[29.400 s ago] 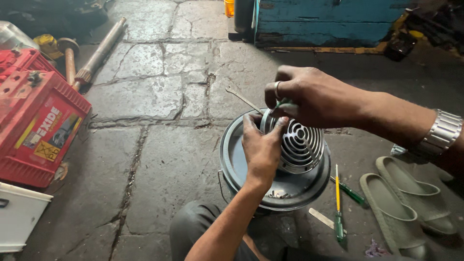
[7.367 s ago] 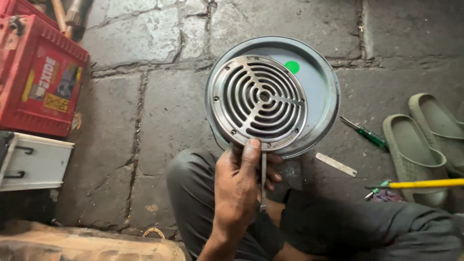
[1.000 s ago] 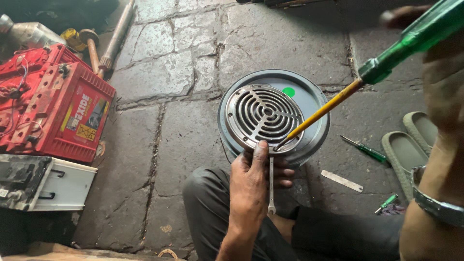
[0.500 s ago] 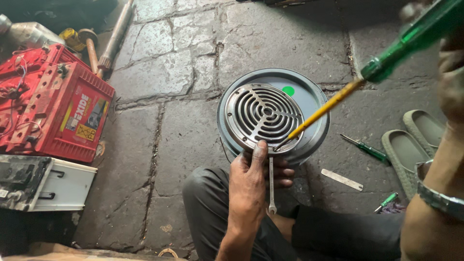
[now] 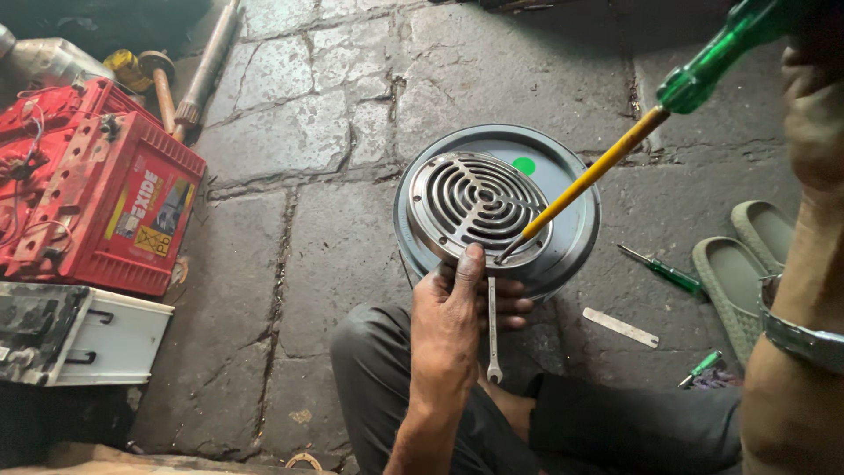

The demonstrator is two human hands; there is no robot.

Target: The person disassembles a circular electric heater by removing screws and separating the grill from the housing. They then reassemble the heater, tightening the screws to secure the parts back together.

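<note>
At the far left, a red battery (image 5: 92, 189) sits on the stone floor (image 5: 325, 229) with a white case (image 5: 83, 339) just below it; neither is touched.

Toward the centre, the left hand (image 5: 453, 321) is closed on the near rim of the round metal grille (image 5: 482, 208), thumb pressed up onto the edge, fingers curled beneath. A slim spanner (image 5: 492, 330) lies under those fingers, pointing back toward the person's lap. The grille rests on a grey dish-shaped housing (image 5: 576, 189), which sits on the floor just ahead of the bent knee.

Compared with half a second ago, very little has moved: the screwdriver (image 5: 607, 163) keeps the same steep slant, and its tip remains seated at the grille's near-right edge (apparently on a fastener, though the head itself is too small to make out). The work thus appears to be a steady driving action on one point, not a change of position.

At the right, the right hand (image 5: 813, 114) is raised high, wrapped around the green handle; most of the grip is cut off by the frame. A metal watch (image 5: 800, 339) shows on the wrist. A smaller green screwdriver (image 5: 659, 268) and a pair of sandals (image 5: 743, 264) lie well apart from the housing.
</note>
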